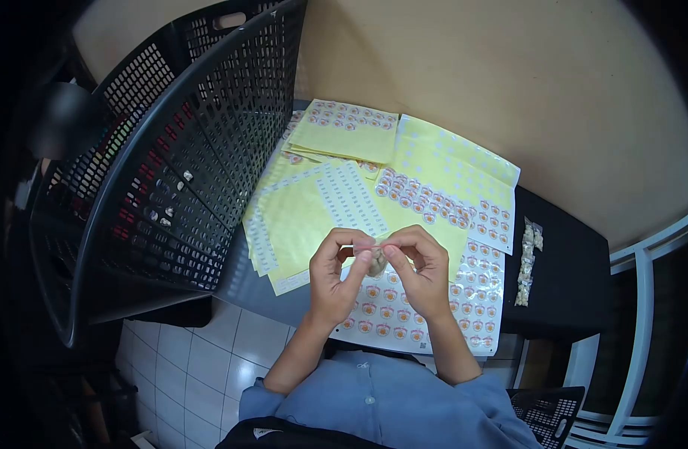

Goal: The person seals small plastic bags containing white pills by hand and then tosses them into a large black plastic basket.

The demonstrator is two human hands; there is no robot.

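A small clear plastic packet (377,265) with pale pieces inside hangs between my two hands, over the sheets of stickers. My left hand (333,273) pinches the packet's upper left edge between thumb and fingers. At the upper right edge, my right hand (422,271) grips it the same way, thumb against forefinger. A thin pinkish line runs across the top of the packet between my fingertips. Beneath my hands lies a white sheet of round orange-and-pink stickers (389,329), partly covered by my forearms.
Yellow backing sheets (299,217) and a stack of part-used sticker sheets (344,135) overlap on the grey table. A tall black perforated basket (209,150) stands at the left. On a black surface at the right lies a row of filled packets (525,269). A wall runs behind.
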